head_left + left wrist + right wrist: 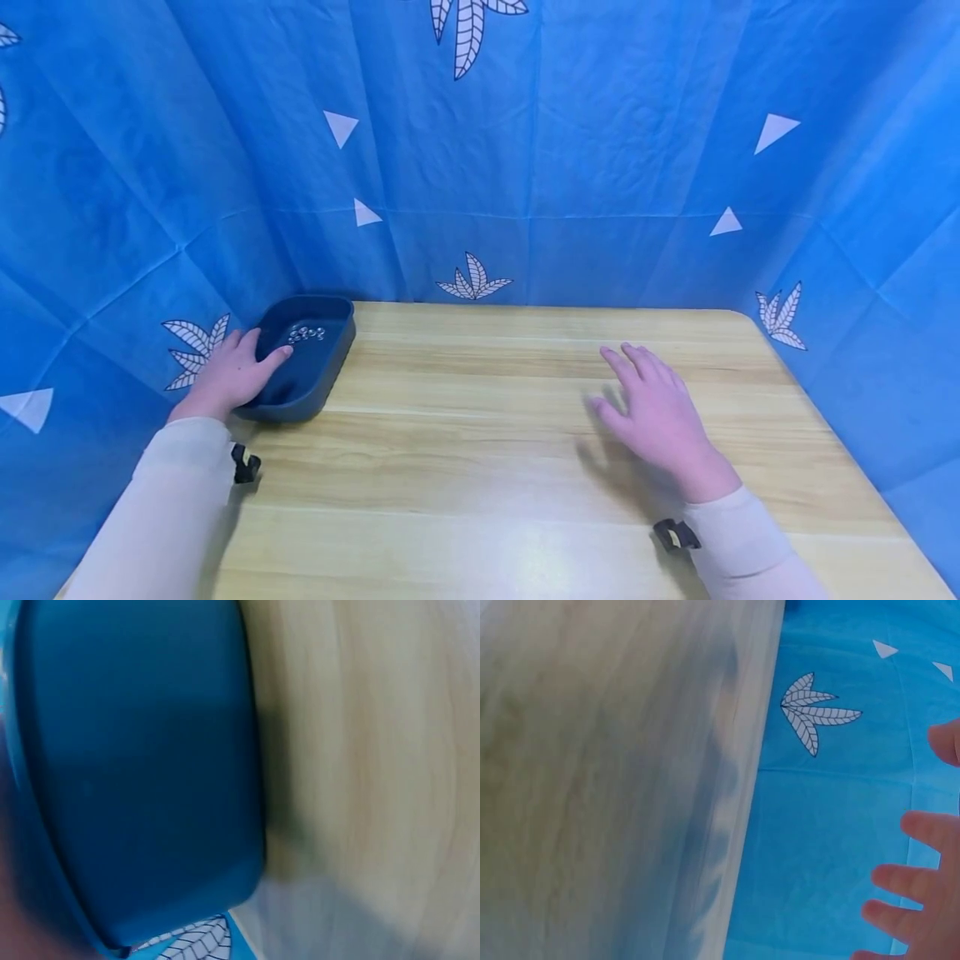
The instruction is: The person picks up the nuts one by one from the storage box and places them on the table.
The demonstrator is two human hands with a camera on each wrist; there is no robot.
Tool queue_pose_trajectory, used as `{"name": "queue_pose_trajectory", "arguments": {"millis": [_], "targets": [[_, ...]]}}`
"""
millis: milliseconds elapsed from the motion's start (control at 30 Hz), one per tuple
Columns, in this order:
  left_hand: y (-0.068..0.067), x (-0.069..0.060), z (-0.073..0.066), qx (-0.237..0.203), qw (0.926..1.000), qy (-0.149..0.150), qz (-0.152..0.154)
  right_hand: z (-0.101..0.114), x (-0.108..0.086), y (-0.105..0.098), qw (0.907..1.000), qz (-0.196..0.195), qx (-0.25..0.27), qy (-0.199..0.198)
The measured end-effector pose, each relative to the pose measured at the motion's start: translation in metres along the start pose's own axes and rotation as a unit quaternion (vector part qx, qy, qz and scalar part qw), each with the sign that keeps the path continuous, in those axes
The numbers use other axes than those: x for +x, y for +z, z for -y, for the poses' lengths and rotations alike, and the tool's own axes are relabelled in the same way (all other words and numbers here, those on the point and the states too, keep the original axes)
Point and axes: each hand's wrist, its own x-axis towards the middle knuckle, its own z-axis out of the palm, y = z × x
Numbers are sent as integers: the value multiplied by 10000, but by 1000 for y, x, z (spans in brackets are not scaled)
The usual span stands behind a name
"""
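At the left in the head view, a dark blue tray (341, 367) with raised walls and rounded corners stands on the table. Several small shiny pieces (306, 333), too small to identify, lie inside it. My left hand (231, 372) is at the tray's left rim, its thumb stretched out over the inside; whether it touches the rim is unclear. The left wrist view shows the tray's outer wall (150, 772) up close, with part of the hand blurred at the left edge. My right hand (660, 412) hovers above the right side of the table, fingers spread and holding nothing.
The light wooden table (465, 450) has a rounded far right corner. A blue curtain (600, 167) with white leaves and triangles hangs behind it and along both sides, close to the tray. Each pale sleeve bears a small black device (677, 535) at the wrist.
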Motion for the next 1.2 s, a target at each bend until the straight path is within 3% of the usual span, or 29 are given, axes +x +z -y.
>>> {"name": "queue_pose_trajectory", "arguments": {"millis": [433,667,1200], "targets": [[-6,12,12,-534,9973,-366,332,-2,0,-2,10000,52,25,72],[-7,16,22,-828,9922,-708,604,1,-1,-4,10000,68,26,61],[-6,28,27,-840,9915,-864,499,-1,-1,-1,9999,116,-22,63]]}}
